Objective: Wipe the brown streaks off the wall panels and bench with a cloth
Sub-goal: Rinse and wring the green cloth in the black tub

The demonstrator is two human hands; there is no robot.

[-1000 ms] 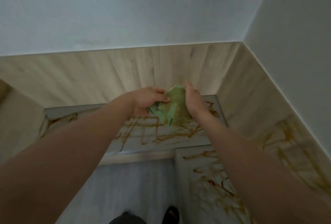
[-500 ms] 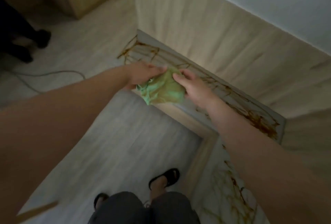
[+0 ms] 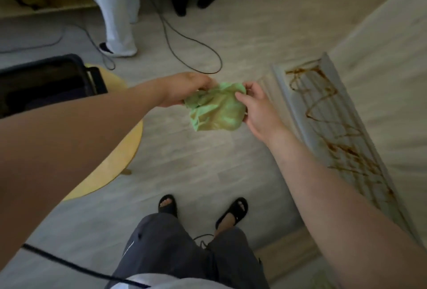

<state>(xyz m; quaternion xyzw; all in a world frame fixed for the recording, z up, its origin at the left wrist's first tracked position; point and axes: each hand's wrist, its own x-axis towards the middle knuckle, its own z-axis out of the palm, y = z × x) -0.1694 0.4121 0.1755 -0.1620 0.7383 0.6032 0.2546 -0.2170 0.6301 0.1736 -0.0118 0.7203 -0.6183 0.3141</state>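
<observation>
Cloth is a crumpled green wad, stained brownish-yellow across the middle, held up over the floor just left of the bench. Left hand pinches its left edge; right hand has thumb and fingers curled round the right side. Brown streaks squiggle along the bench top. Left fingertips are buried in the folds, and the right forearm cuts off the bench's near end.

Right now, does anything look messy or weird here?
Yes. Brown streaks squiggle along the top of the pale bench on the right, like something drizzled there. The green cloth, held between the left hand and right hand, looks stained brownish too. A dark cable loops loose across the floor.
</observation>
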